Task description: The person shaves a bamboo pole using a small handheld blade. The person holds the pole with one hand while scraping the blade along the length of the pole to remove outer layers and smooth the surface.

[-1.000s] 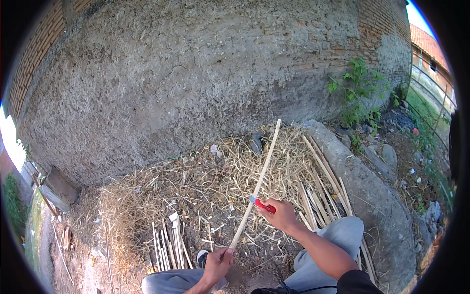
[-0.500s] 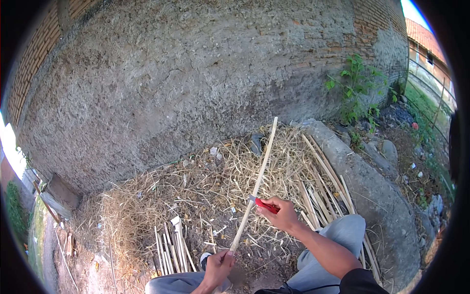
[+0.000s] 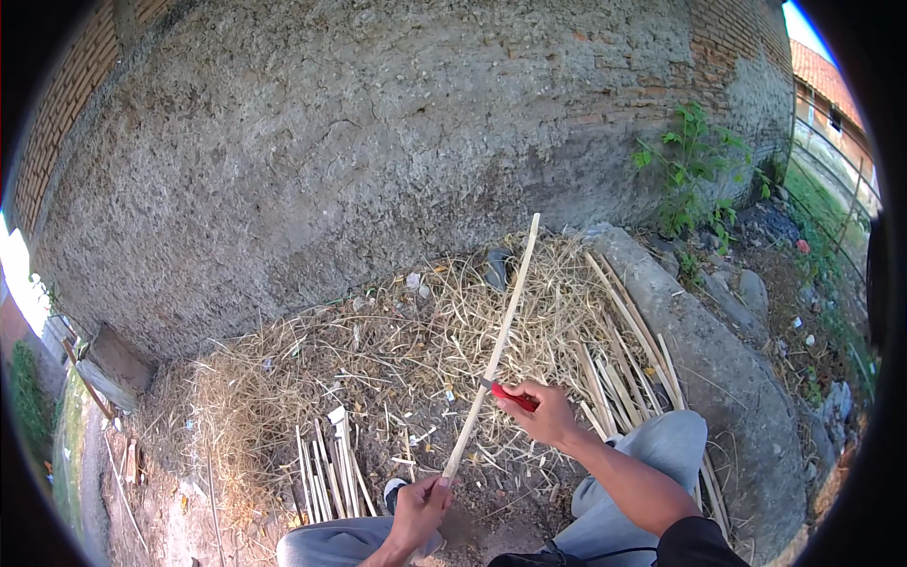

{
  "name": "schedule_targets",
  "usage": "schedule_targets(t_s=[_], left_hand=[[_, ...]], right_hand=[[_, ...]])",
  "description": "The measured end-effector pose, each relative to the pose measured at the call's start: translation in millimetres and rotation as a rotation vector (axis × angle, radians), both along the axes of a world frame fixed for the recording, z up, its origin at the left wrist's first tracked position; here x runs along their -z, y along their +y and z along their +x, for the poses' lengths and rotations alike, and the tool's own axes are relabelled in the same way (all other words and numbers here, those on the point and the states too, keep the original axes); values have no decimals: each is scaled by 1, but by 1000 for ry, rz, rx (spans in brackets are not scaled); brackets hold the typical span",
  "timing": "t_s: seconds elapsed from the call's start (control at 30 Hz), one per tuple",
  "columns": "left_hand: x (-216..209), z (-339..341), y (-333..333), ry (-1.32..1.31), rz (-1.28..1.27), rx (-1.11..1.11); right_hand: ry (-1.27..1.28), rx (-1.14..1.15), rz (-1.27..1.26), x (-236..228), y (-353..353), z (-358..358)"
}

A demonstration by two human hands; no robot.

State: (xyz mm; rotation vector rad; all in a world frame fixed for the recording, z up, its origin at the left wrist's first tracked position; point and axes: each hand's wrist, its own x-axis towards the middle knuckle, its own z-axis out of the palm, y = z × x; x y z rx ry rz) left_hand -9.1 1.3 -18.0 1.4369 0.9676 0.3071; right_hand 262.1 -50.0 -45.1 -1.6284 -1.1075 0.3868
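so on my left there's a bunch of thin strips (image 3: 326, 472) lying on the dirt; next my left hand (image 3: 421, 510), pinching the near end of one long pale strip (image 3: 504, 333), which slants up and away towards the wall (image 3: 378, 170); looks light and dry, probably springy, might split or splinter, so I'd grip that butt end; then the red-handled knife (image 3: 515, 401), blade at the strip, my right hand (image 3: 550, 418) wrapped round its handle; more strips (image 3: 619, 387) past that
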Motion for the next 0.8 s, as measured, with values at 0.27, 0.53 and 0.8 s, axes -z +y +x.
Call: schedule_targets(t_s=[0.27, 0.53, 0.8], left_hand=[[-3, 2, 0, 35, 8, -14], [8, 3, 0, 34, 171, -17], [12, 4, 1, 129, 373, 54]], right_hand=[[-86, -31, -47, -6, -5, -5], [-252, -85, 47, -3, -12, -24], [-433, -131, -35, -7, -27, -54]])
